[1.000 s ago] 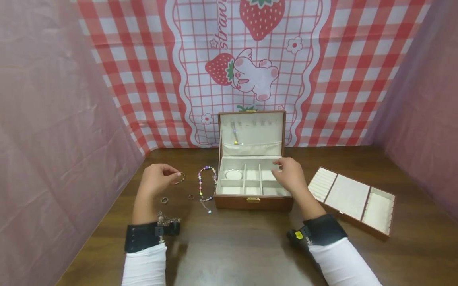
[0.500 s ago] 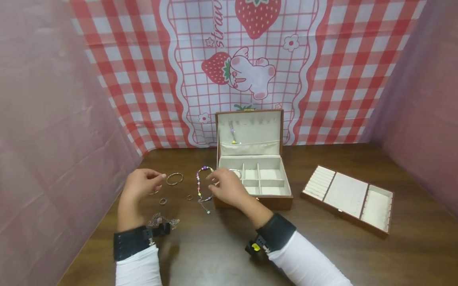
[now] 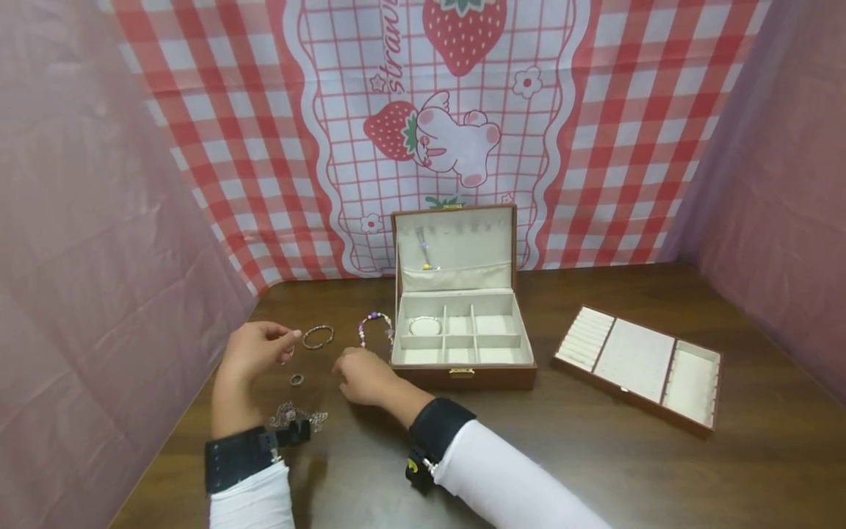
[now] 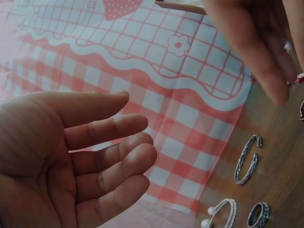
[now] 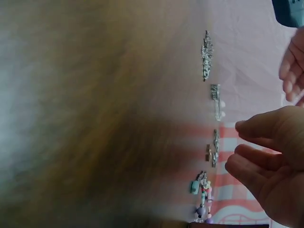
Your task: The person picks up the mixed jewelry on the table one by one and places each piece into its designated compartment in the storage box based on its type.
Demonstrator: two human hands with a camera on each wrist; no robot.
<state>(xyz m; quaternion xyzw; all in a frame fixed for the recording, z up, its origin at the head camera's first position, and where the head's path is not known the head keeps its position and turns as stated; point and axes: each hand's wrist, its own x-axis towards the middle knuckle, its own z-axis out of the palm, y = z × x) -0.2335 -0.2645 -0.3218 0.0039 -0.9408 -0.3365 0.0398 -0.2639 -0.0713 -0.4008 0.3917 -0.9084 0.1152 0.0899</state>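
In the head view, the left hand (image 3: 254, 351) and the right hand (image 3: 365, 376) are apart over the table (image 3: 502, 448), and between their fingertips lies a stretch of wood. The cuff bracelet (image 3: 317, 347) rests just beyond and to the right of the left fingertips, so the left hand is nearer to it; its long axis goes roughly from side to side. The silver ring (image 3: 297, 380) lies nearer to the person than this cuff, and the beaded necklace (image 3: 374, 316) is beyond the right hand, beside the jewellery box (image 3: 463, 376). What the right fingertips do is not visible here, because the back of the hand covers them. In the left wrist view, the left thumb stands apart from the loosely bent fingers, and nothing is between them; the cuff shows its gap, and a pearl piece (image 4: 231, 213) lies beside the silver ring. In the right wrist view, the right thumb and fingers are also apart, with nothing seen between them. The thin ring (image 5: 208, 153) appears just past these fingertips, almost edge-on, with its longer side along the row of jewellery. The right hand is clearly nearer to it than the left; whether any finger touches it, I cannot tell.
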